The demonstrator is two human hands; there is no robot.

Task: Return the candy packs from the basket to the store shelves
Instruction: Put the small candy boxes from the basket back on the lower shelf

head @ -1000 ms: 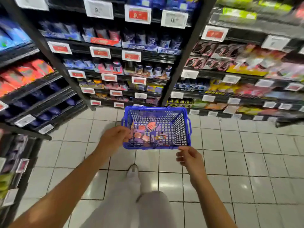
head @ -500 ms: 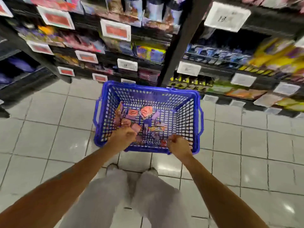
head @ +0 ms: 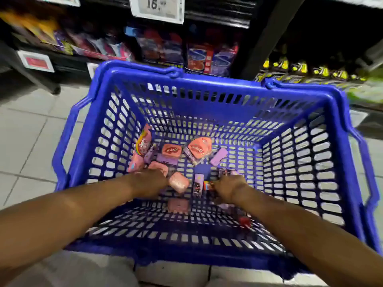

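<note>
Blue basket (head: 217, 112) sits on the tiled floor (head: 31, 141), just in front of the bottom shelf (head: 207, 19). Candy packs (head: 171, 151) lie scattered on the basket bottom, mostly left of centre and toward the near side; the right half of the bottom is bare.

Left hand (head: 149, 183): down inside the basket among the near-left packs, next to a pink pack (head: 178, 182). Blurred; fingers hidden under the hand, so I cannot tell whether it is curled on anything.

Right hand (head: 230, 188): also on the basket bottom, near centre, touching small purple and red packs (head: 198, 183). Fingers look bent downward; whether they have closed on a pack cannot be told.

Handling, judged: packs are small and look light. Flat orange ones appear stiff like little boxes or tins; the striped pack (head: 144, 145) leaning on the left wall looks like soft wrapper. Glossy surfaces, likely slippery. Best held by pinching across the short edges, or scooped several at once.

Room: the mesh bottom could catch corners when sliding packs. Walls are tall and both handles are folded outward, so lifting straight up is unobstructed. Shelf front is close on the far side.
</note>
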